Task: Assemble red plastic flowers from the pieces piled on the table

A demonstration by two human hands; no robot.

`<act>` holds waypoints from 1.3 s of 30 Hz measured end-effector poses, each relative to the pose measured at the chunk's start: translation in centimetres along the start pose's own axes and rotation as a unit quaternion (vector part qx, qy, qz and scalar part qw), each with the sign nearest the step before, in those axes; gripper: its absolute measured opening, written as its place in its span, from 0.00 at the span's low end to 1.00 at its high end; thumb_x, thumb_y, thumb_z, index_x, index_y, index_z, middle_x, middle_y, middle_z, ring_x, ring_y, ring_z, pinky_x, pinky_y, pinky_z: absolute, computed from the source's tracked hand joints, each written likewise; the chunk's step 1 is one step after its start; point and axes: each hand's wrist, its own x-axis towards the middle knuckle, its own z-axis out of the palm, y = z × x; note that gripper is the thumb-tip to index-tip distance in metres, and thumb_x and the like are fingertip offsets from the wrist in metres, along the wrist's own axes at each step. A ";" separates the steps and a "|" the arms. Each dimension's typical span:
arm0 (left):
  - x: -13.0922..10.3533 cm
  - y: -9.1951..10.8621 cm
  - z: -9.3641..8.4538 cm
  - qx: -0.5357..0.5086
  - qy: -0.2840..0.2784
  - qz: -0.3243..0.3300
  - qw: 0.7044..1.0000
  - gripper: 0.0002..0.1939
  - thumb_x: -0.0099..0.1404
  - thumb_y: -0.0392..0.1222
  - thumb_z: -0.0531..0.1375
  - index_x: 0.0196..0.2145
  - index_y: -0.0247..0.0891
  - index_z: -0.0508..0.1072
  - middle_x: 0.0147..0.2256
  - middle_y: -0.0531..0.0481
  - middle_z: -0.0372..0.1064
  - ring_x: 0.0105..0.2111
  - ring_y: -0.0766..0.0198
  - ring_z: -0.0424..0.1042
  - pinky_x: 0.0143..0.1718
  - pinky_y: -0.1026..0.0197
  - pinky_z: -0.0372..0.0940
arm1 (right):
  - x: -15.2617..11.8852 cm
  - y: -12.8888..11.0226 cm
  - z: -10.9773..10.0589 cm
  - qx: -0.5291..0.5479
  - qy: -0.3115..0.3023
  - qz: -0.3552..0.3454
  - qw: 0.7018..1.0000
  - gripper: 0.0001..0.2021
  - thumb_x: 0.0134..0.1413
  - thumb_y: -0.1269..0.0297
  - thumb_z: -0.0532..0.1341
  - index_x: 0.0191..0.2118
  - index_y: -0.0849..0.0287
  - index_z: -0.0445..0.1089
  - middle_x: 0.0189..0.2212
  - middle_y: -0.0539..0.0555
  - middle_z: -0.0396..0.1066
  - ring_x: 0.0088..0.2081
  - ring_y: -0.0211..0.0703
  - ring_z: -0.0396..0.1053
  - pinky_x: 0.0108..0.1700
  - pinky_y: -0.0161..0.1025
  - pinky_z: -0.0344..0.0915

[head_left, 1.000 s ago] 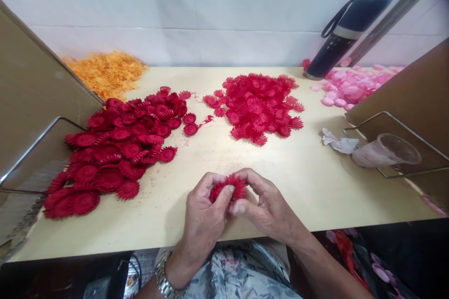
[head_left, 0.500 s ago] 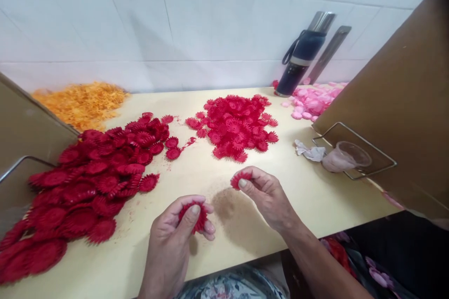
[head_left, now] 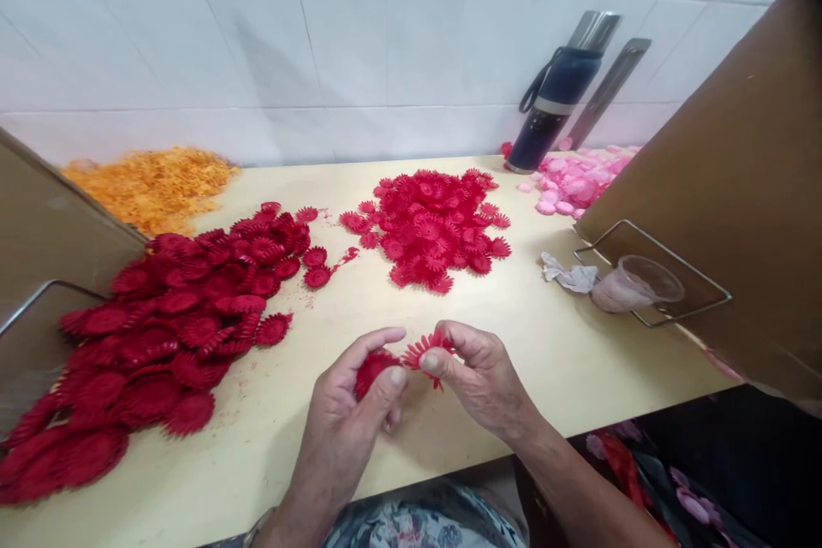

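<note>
My left hand (head_left: 360, 398) is closed around a dark red petal disc (head_left: 374, 371) with a fringed edge, partly covered by the thumb and fingers. Between thumb and fingers, my right hand (head_left: 481, 372) pinches a brighter red fringed petal piece (head_left: 425, 353), its petals spread toward the left fingertips. The two hands are close together above the near part of the table (head_left: 270, 411). Left of them lies a big heap of dark red petal discs (head_left: 186, 321). Beyond the hands is a pile of brighter red petal pieces (head_left: 437, 227).
Orange petals (head_left: 160, 184) are heaped at the back left, pink petals (head_left: 574, 180) at the back right beside a dark blue flask (head_left: 552, 103). On the right are crumpled tissue (head_left: 568, 274), a plastic cup (head_left: 633, 284) and a brown panel with a metal handle (head_left: 697, 274).
My left hand has moved right and slightly up, toward my right hand. The petal piece in my right hand is now spread out and near the left fingertips.
</note>
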 end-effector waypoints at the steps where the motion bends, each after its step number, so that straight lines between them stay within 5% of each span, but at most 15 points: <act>1: 0.1 0.1 0.1 0.018 -0.014 0.007 1.000 0.13 0.53 0.43 0.64 0.36 0.36 0.74 0.18 0.55 0.64 0.17 0.71 0.59 0.18 0.69 0.56 | 0.0 -0.1 0.1 -0.006 -0.006 -0.001 1.000 0.20 0.49 0.50 0.61 0.19 0.60 0.57 0.17 0.44 0.52 0.21 0.31 0.50 0.23 0.32 0.49; 6: 0.9 -0.2 -0.4 0.031 -0.006 0.026 0.999 0.10 0.53 0.44 0.64 0.22 0.34 0.73 0.16 0.55 0.61 0.16 0.73 0.56 0.16 0.69 0.51 | -0.1 0.1 -0.2 -0.006 -0.038 -0.024 0.999 0.20 0.50 0.48 0.59 0.20 0.59 0.57 0.17 0.45 0.55 0.20 0.32 0.53 0.22 0.31 0.50; 13: 4.4 2.5 0.6 0.077 0.048 0.066 0.994 0.10 0.54 0.44 0.61 0.21 0.36 0.68 0.16 0.57 0.60 0.14 0.74 0.53 0.13 0.70 0.47 | 2.6 -1.5 -3.1 -0.146 0.093 -0.114 0.978 0.19 0.59 0.55 0.51 0.20 0.58 0.51 0.18 0.45 0.47 0.21 0.32 0.48 0.23 0.32 0.49; 19: 11.2 4.9 3.9 0.105 0.013 0.102 0.989 0.06 0.53 0.40 0.60 0.22 0.36 0.69 0.15 0.58 0.59 0.12 0.75 0.52 0.13 0.70 0.45 | 9.3 -2.8 -6.4 -0.465 0.175 -0.139 0.857 0.19 0.60 0.58 0.49 0.19 0.58 0.57 0.17 0.47 0.55 0.21 0.36 0.56 0.25 0.33 0.51; 23: 13.7 4.7 3.5 0.075 0.020 0.078 0.994 0.07 0.54 0.42 0.60 0.29 0.35 0.69 0.15 0.59 0.59 0.10 0.75 0.52 0.11 0.70 0.42 | 11.0 -1.6 -8.4 -0.513 0.183 -0.150 0.825 0.09 0.55 0.63 0.54 0.37 0.60 0.69 0.32 0.57 0.69 0.35 0.45 0.64 0.36 0.39 0.58; 26: 12.8 4.0 1.8 0.039 0.035 0.050 0.997 0.10 0.55 0.40 0.58 0.36 0.36 0.67 0.16 0.60 0.59 0.09 0.75 0.54 0.10 0.71 0.42 | 9.6 -0.6 -9.1 -0.524 0.161 -0.159 0.821 0.11 0.55 0.66 0.54 0.42 0.61 0.68 0.38 0.60 0.69 0.40 0.48 0.65 0.40 0.42 0.60; 29: 9.8 3.4 0.6 -0.003 0.004 0.011 1.000 0.05 0.56 0.35 0.55 0.33 0.34 0.67 0.20 0.55 0.64 0.14 0.71 0.63 0.13 0.69 0.54 | 7.5 -0.3 -8.5 -0.502 0.109 -0.168 0.841 0.10 0.56 0.67 0.53 0.40 0.61 0.70 0.36 0.58 0.70 0.37 0.46 0.66 0.38 0.41 0.61; 34: 4.5 2.2 1.1 -0.189 -0.086 -0.079 0.975 0.11 0.62 0.38 0.53 0.39 0.31 0.70 0.33 0.43 0.72 0.28 0.62 0.72 0.30 0.59 0.68 | 4.7 -1.1 -4.3 -0.339 -0.012 -0.170 0.925 0.11 0.54 0.62 0.59 0.42 0.60 0.67 0.34 0.54 0.68 0.35 0.41 0.65 0.37 0.38 0.62; 39: 1.9 0.6 1.6 -0.276 -0.088 -0.103 0.952 0.14 0.65 0.38 0.51 0.40 0.29 0.73 0.30 0.45 0.72 0.30 0.66 0.70 0.38 0.60 0.68 | 3.5 -1.2 -0.9 -0.322 -0.079 -0.164 0.929 0.12 0.44 0.66 0.66 0.33 0.60 0.63 0.29 0.50 0.64 0.31 0.38 0.62 0.32 0.35 0.60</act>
